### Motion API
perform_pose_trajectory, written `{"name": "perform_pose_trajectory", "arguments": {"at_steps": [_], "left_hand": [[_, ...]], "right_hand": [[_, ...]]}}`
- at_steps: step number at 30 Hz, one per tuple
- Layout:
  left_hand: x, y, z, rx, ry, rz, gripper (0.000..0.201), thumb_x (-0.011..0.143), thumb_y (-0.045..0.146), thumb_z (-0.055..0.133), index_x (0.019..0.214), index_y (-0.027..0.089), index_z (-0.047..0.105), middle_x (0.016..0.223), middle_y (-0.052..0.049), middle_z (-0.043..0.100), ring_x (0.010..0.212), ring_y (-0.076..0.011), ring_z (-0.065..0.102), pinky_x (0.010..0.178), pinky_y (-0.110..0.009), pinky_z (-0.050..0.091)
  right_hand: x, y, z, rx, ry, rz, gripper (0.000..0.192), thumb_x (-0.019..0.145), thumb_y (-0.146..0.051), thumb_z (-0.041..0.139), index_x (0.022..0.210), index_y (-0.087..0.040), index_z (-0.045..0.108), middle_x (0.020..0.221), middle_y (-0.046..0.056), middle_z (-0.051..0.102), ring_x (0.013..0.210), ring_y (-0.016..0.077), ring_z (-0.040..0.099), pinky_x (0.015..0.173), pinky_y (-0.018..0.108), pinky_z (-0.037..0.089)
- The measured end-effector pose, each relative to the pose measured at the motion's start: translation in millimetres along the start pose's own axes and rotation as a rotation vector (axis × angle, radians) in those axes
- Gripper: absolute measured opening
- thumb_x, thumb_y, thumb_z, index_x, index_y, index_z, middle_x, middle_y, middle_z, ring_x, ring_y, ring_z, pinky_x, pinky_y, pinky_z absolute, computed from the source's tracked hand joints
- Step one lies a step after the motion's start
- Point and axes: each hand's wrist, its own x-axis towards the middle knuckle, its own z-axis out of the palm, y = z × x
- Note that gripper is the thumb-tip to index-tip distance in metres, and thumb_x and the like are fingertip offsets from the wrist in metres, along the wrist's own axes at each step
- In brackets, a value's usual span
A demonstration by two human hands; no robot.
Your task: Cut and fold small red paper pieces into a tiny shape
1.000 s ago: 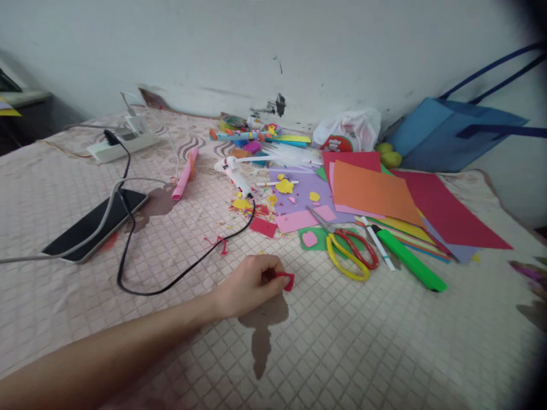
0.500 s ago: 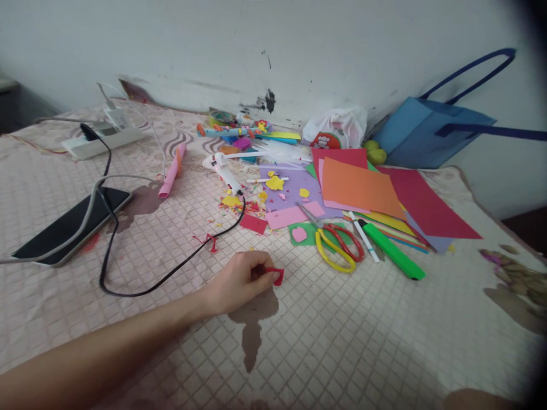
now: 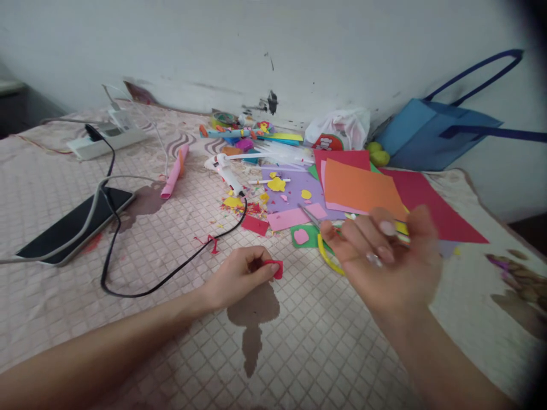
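My left hand (image 3: 241,276) is low over the quilted cover, thumb and fingers pinched on a small piece of red paper (image 3: 278,270). On the right, my right hand (image 3: 387,259) is raised palm up with fingers loosely curled and the thumb apart, slightly blurred. A small shiny spot shows at its fingers; I cannot make out what it is. Behind this hand lie scissors, their yellow handle (image 3: 327,257) partly covered and the red one hidden. Close by are a green paper piece (image 3: 297,242) with a pink cutout (image 3: 301,236) on it and a red strip (image 3: 255,225).
A white glue gun (image 3: 228,177) with a black cord lies amid paper scraps. Coloured sheets (image 3: 363,185) are stacked at the back right, near a blue bag (image 3: 431,131). At left are a dark phone or tablet (image 3: 72,225) with a cable and a power strip (image 3: 106,145).
My right hand has risen into view from the lower right edge, now covering the green tool and part of the scissors. The left hand keeps its pinch on the red paper, nearly in place.
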Motion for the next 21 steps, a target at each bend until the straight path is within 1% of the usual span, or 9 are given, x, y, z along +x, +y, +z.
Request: {"name": "perform_pose_trajectory", "arguments": {"at_steps": [3,6,9,11,13,15,16,19,21], "left_hand": [[0.0,1.0,-1.2,-0.017,-0.007,0.042,0.031,0.087,0.040,0.050,0.078,0.012,0.061,0.072,-0.004,0.061,0.063,-0.0115,0.051,0.056,-0.022,0.039],[-1.6,7.3,-0.4,0.034,-0.055,0.140,0.027,0.088,0.035,0.049,0.079,0.013,0.062,0.072,-0.004,0.061,0.062,-0.0112,0.051,0.056,-0.022,0.039],[-3.1,17.2,2.8,0.122,-0.085,0.328,0.020,0.086,0.026,0.051,0.077,0.012,0.060,0.075,-0.005,0.061,0.070,-0.0130,0.054,0.066,-0.025,0.043],[-3.4,22.9,4.5,0.184,-0.155,0.479,0.016,0.086,0.022,0.050,0.079,0.012,0.061,0.079,-0.007,0.062,0.078,-0.0152,0.056,0.074,-0.027,0.044],[-2.6,26.3,3.5,0.195,-0.212,0.576,0.012,0.085,0.018,0.051,0.082,0.012,0.062,0.085,-0.008,0.064,0.084,-0.0165,0.057,0.079,-0.029,0.044],[-0.3,27.0,-1.4,0.127,-0.201,0.571,0.010,0.084,0.017,0.053,0.082,0.013,0.062,0.088,-0.008,0.065,0.085,-0.0157,0.058,0.079,-0.027,0.045],[1.4,26.5,-5.1,0.069,-0.148,0.524,0.011,0.085,0.018,0.053,0.080,0.013,0.061,0.087,-0.008,0.065,0.082,-0.0143,0.058,0.076,-0.026,0.046],[6.7,23.2,-16.2,-0.056,0.045,0.431,0.013,0.085,0.021,0.054,0.077,0.013,0.060,0.084,-0.007,0.063,0.080,-0.0136,0.058,0.075,-0.026,0.045],[9.1,20.5,-19.5,-0.095,0.072,0.345,0.017,0.085,0.024,0.055,0.075,0.012,0.060,0.079,-0.006,0.062,0.074,-0.0127,0.057,0.070,-0.025,0.045]], "right_hand": [[12.2,10.7,-0.8,0.060,-0.041,0.007,0.042,0.087,-0.052,0.044,0.058,-0.021,0.051,0.042,-0.009,0.034,0.040,0.0075,0.032,0.089,0.043,0.047],[16.3,20.5,-2.7,0.051,-0.061,0.030,0.044,0.088,-0.052,0.040,0.059,-0.022,0.053,0.043,-0.008,0.033,0.041,0.0083,0.031,0.088,0.046,0.046],[13.0,28.0,-3.4,0.012,-0.099,0.036,0.046,0.090,-0.052,0.036,0.060,-0.022,0.054,0.044,-0.007,0.034,0.043,0.0094,0.033,0.087,0.047,0.046],[9.0,32.5,-3.6,-0.072,-0.191,0.038,0.047,0.089,-0.055,0.035,0.063,-0.023,0.057,0.045,-0.005,0.038,0.045,0.0112,0.039,0.083,0.047,0.047],[5.3,36.1,-5.3,-0.220,-0.357,0.061,0.048,0.085,-0.061,0.038,0.069,-0.022,0.062,0.050,-0.002,0.046,0.051,0.0144,0.047,0.078,0.044,0.048],[3.4,38.5,-9.4,-0.360,-0.496,0.087,0.053,0.082,-0.066,0.039,0.076,-0.020,0.066,0.056,0.001,0.052,0.056,0.0170,0.051,0.069,0.040,0.049],[3.3,39.4,-12.4,-0.397,-0.510,0.092,0.057,0.082,-0.068,0.037,0.078,-0.020,0.066,0.057,0.002,0.053,0.057,0.0174,0.051,0.065,0.038,0.049],[4.6,42.4,-22.7,-0.427,-0.354,0.070,0.061,0.086,-0.067,0.025,0.080,-0.020,0.065,0.063,0.003,0.054,0.060,0.0172,0.052,0.062,0.036,0.050],[4.1,45.5,-27.3,-0.505,-0.241,0.017,0.051,0.089,-0.060,0.031,0.084,-0.021,0.063,0.073,0.003,0.056,0.070,0.0175,0.055,0.069,0.036,0.050]]}}
